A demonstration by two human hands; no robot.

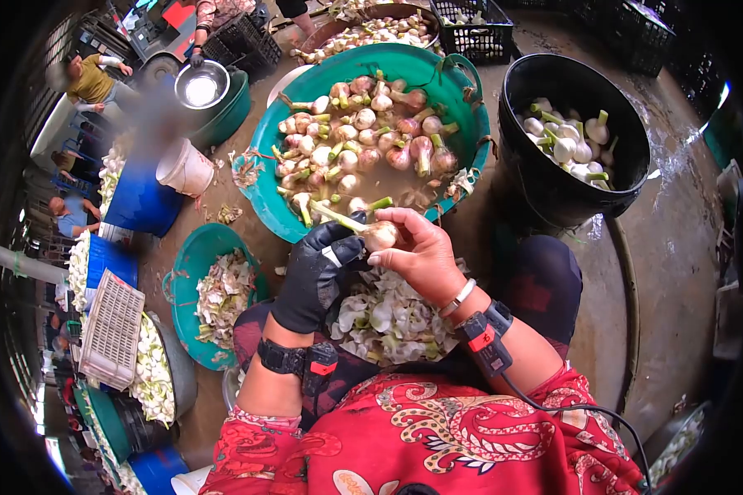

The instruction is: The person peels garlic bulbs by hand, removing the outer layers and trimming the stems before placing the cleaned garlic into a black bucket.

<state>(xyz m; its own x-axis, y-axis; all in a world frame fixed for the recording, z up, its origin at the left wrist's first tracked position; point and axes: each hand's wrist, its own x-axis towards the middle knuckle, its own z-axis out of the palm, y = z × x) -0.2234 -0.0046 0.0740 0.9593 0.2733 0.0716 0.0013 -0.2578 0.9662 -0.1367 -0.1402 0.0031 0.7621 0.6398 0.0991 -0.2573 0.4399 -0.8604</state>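
Observation:
My left hand (318, 272), in a black glove, grips the green stalk of a garlic bulb (379, 236). My bare right hand (417, 252) curls around the same bulb, fingers on its skin. Both hands sit just above a pile of peeled skins (388, 318) in my lap. Right in front is a big teal basin (281, 194) with muddy water and several unpeeled bulbs (363, 140). A black tub (545, 194) at the right holds cleaned white bulbs (565, 144).
A smaller teal tub of peelings (219, 293) stands at my left knee. A white bucket (184, 167), blue barrels (140, 202), a steel bowl (201, 85), black crates (475, 33) and other seated people ring the wet concrete floor. A white crate (111, 330) lies at the left.

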